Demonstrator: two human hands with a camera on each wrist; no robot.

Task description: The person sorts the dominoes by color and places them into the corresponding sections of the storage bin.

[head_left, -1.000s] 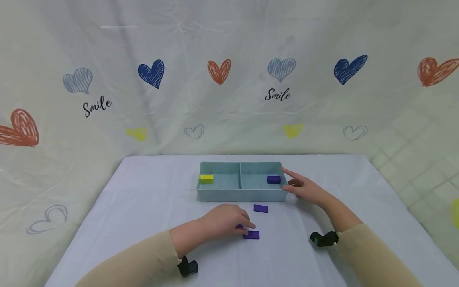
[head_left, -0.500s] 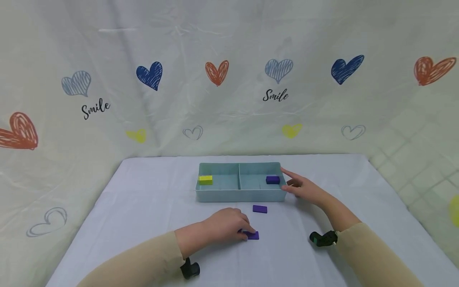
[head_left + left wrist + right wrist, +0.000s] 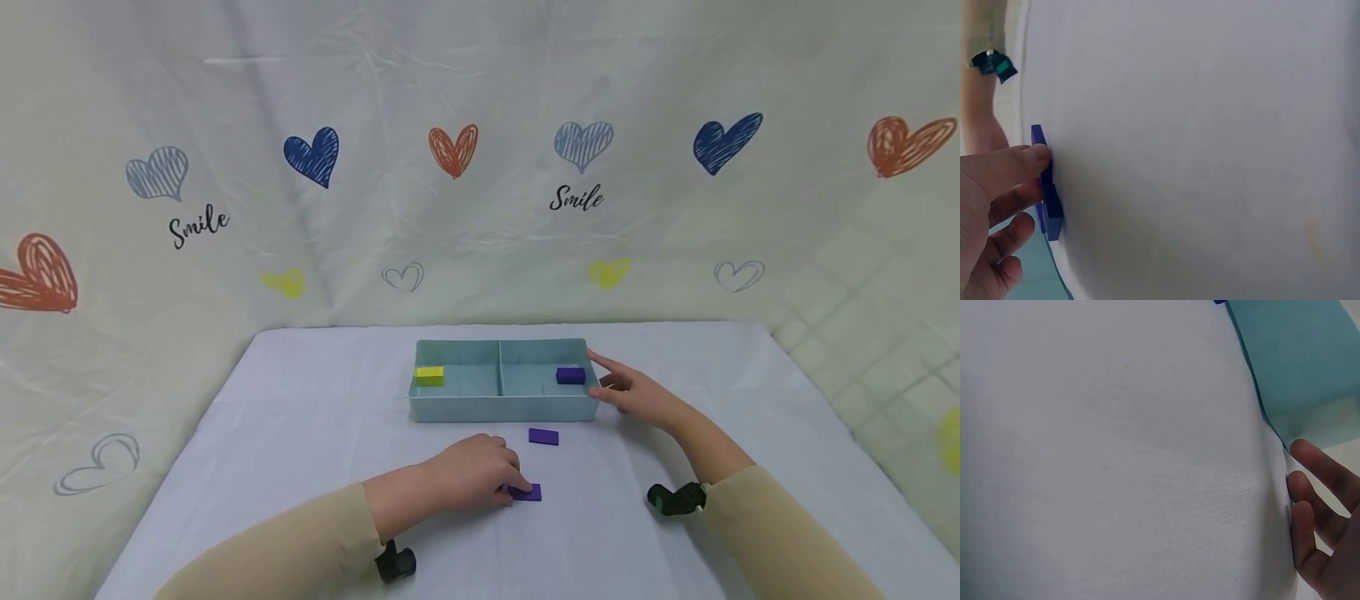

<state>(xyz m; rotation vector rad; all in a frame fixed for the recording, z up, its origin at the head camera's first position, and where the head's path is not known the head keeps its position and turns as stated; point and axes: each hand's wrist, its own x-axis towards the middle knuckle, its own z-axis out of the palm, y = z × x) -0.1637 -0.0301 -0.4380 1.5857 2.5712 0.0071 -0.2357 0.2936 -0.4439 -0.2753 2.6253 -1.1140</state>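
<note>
My left hand (image 3: 472, 473) is low over the white cloth, pinching a flat purple block (image 3: 1037, 132) between thumb and fingers. In the left wrist view a second purple block (image 3: 1053, 219) lies against it, partly behind the fingers. The head view shows one purple end (image 3: 531, 494) past the fingertips. A separate flat purple block (image 3: 543, 437) rests on the cloth in front of a pale teal two-compartment box (image 3: 502, 409). At the box's right end, my right hand (image 3: 641, 397) touches the wall with extended index finger and thumb, its other fingers loosely bent.
Inside the box, a yellow block (image 3: 430, 377) sits at the left end of the left compartment. A purple block (image 3: 571, 376) lies at the right end of the right one. Behind the table hangs a pale curtain (image 3: 510, 292) printed with hearts.
My left hand has come down slightly to the right, bringing its purple block against the one lying on the cloth. The right hand keeps its place at the box.
</note>
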